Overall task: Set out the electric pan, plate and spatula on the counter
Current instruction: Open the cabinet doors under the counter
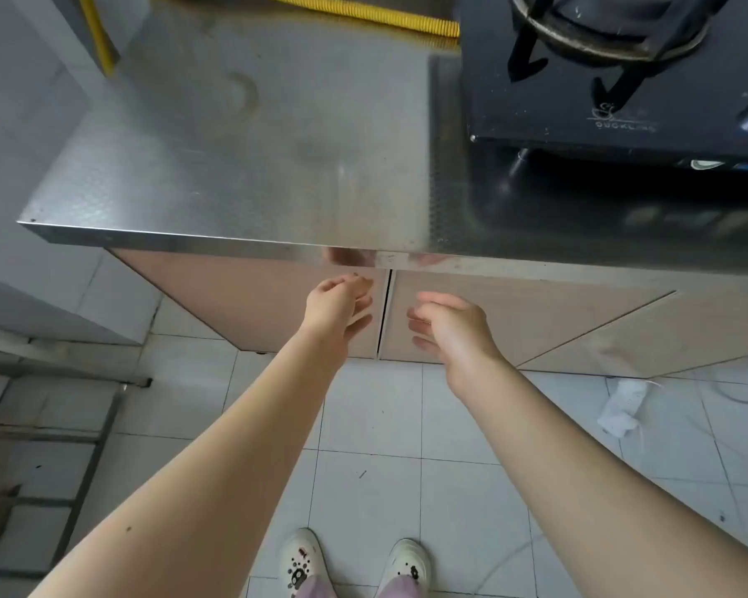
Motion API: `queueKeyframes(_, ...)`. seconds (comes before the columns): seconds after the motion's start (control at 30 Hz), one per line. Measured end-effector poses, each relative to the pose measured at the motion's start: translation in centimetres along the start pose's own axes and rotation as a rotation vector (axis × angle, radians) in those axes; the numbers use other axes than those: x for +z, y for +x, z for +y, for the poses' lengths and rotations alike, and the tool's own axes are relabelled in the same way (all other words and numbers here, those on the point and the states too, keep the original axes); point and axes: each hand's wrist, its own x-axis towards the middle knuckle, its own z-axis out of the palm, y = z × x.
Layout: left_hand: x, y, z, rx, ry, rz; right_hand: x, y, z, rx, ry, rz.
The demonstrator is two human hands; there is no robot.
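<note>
Left hand [340,302] and right hand [448,321] were both empty, fingers loosely bent, either side of the seam between the closed cabinet doors [277,295]; contact unclear. Pan, plate and spatula weren't in view, probably inside. Steel surface [234,144] sat above, with the stove [622,101] on it. Pan likely heavy: take it by the handle, supported. Plate fragile: grip the rim.

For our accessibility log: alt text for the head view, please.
Left hand and right hand reach toward closed cabinet doors under a steel counter, holding nothing. A black gas stove sits on the counter at right, a yellow hose behind.
</note>
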Motion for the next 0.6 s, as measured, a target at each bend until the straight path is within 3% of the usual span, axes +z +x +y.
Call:
queueKeyframes(0.27,1.7,1.6,1.3,0.039,-0.214,-0.082,0.9,2.3,-1.6,0.127,0.377,-0.095)
queueKeyframes(0.4,1.8,1.8,1.4,0.049,-0.257,-0.07,1.7,2.5,-1.9,0.125,0.339,-0.141)
queueKeyframes(0.6,2.0,0.9,1.4,-0.017,-0.34,-0.013,0.9,2.8,-0.8,0.013,0.108,-0.008)
